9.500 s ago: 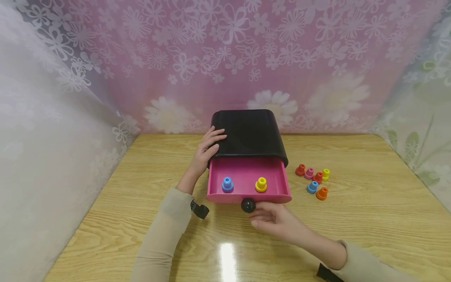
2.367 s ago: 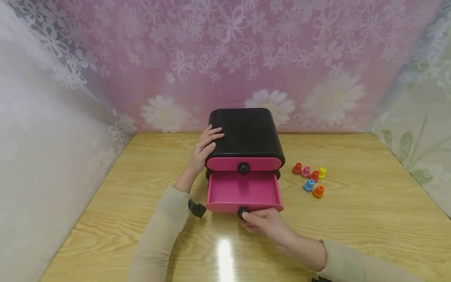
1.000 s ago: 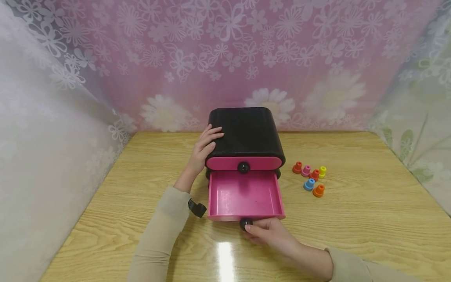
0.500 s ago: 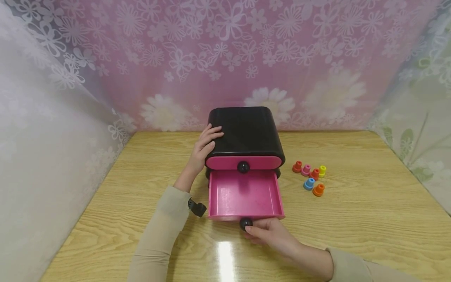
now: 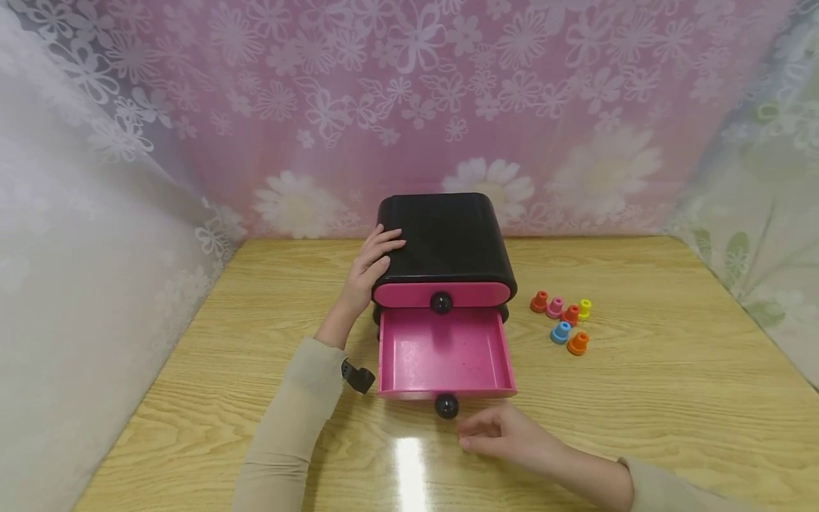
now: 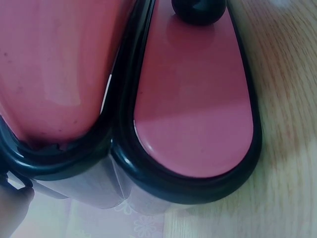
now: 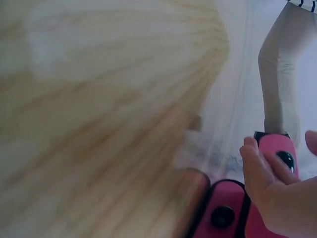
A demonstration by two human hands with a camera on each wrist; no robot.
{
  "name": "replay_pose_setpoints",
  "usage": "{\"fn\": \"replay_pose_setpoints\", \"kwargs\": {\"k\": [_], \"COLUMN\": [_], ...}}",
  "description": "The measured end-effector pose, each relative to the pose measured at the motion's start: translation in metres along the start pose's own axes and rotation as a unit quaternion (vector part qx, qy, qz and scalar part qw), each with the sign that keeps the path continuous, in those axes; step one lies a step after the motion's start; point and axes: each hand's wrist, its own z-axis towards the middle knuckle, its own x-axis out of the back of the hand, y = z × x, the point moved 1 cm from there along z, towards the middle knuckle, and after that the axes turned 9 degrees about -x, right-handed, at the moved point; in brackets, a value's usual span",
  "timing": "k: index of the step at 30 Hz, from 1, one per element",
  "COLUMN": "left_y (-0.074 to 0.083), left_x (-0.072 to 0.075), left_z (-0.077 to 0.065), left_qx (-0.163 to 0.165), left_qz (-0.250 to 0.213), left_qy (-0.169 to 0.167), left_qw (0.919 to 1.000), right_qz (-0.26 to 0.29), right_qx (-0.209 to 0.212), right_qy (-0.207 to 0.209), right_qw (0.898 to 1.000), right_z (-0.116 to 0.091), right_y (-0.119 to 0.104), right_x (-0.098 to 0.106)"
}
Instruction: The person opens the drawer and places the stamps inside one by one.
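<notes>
A black cabinet with pink drawers stands on the table. My left hand rests on its left side, fingers lying over the top edge. The top drawer front is flush with the cabinet. Below it, a pink drawer is pulled out, with no pegs inside. In the left wrist view another drawer front sits nearer the tabletop, pushed in. My right hand hovers just right of the pulled-out drawer's black knob, apart from it, with fingers loosely bent and holding nothing.
Right of the cabinet several small stepped plastic pegs stand on the wooden table, among them a blue peg, an orange peg and a yellow peg. A floral curtain hangs behind.
Earlier the top drawer, holding a blue and a yellow peg, was pulled out; it is now pushed in. The drawer below came out toward me. My right hand has just released its knob.
</notes>
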Motion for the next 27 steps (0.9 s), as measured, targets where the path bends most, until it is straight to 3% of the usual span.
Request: {"fn": "replay_pose_setpoints", "kwargs": {"k": [3, 9, 20, 27], "left_y": [-0.001, 0.000, 0.001, -0.004], "left_x": [0.000, 0.000, 0.000, 0.001], "left_z": [0.000, 0.000, 0.000, -0.001], "left_qx": [-0.001, -0.003, 0.004, 0.002], "left_qz": [0.000, -0.001, -0.003, -0.011], "left_qy": [-0.001, 0.000, -0.001, -0.001], "left_qw": [1.0000, 1.0000, 1.0000, 0.9999], "right_qz": [0.002, 0.014, 0.008, 0.010], "right_qx": [0.012, 0.048, 0.064, 0.028], "right_qy": [-0.009, 0.012, 0.101, 0.172], "right_qw": [1.000, 0.999, 0.993, 0.985], "right_z": [-0.004, -0.014, -0.023, -0.025], "right_y": [-0.002, -0.016, -0.034, -0.035], "right_x": [0.003, 0.013, 0.040, 0.059]}}
